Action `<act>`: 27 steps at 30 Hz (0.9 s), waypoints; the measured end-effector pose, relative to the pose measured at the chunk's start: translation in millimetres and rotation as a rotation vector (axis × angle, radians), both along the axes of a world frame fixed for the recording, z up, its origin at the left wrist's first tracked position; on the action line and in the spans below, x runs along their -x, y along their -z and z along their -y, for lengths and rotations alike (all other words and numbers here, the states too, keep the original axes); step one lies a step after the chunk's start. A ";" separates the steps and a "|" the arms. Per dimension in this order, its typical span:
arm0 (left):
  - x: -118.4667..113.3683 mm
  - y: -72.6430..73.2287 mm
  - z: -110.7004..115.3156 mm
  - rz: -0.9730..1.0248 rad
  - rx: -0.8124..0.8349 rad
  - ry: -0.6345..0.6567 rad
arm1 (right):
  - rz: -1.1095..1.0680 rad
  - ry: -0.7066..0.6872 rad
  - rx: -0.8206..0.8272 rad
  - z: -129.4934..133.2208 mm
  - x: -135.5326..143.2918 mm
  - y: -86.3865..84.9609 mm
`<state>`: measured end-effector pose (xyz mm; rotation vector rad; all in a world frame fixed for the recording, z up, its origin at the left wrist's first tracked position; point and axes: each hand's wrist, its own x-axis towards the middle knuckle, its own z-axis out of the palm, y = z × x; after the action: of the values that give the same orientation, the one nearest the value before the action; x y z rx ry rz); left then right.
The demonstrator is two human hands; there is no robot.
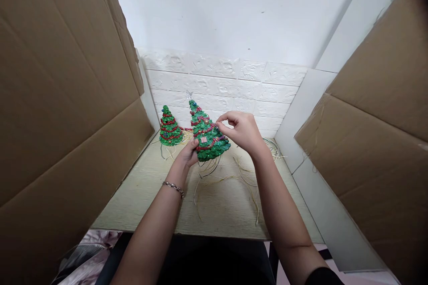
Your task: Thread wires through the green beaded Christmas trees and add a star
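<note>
My left hand (189, 152) is closed around the lower left side of a small green Christmas tree figurine (207, 136), which leans to the left above the table. Red garlands, small ornaments and a pink square decorate it, and a clear star sits on its tip. At the tree's right side, the thumb and forefinger of my right hand (241, 130) are pinched together; what lies between them is too small to make out. A second green tree figurine (170, 130) with red garlands stands upright at the back left of the table.
Loose thin wires (249, 182) are strewn over the table (143, 196), with a coiled bundle of wire (274, 148) at the back right. Tall cardboard sheets (67, 80) flank both sides. Behind stands a white brick-patterned wall (220, 69).
</note>
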<state>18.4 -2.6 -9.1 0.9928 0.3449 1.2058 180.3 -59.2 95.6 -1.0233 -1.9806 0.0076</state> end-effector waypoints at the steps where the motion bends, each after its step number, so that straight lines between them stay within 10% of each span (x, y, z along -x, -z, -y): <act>1: 0.3 -0.2 0.1 -0.004 0.008 -0.010 | 0.002 -0.005 -0.002 0.4 0.6 -0.1; 27: -0.3 -4.3 0.1 0.036 0.046 -0.110 | 0.088 0.012 0.100 -3.2 9.9 4.3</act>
<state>18.8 -2.7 -4.8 0.9214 0.4013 1.3083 170.4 -56.0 91.2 -1.1168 -2.0706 0.0565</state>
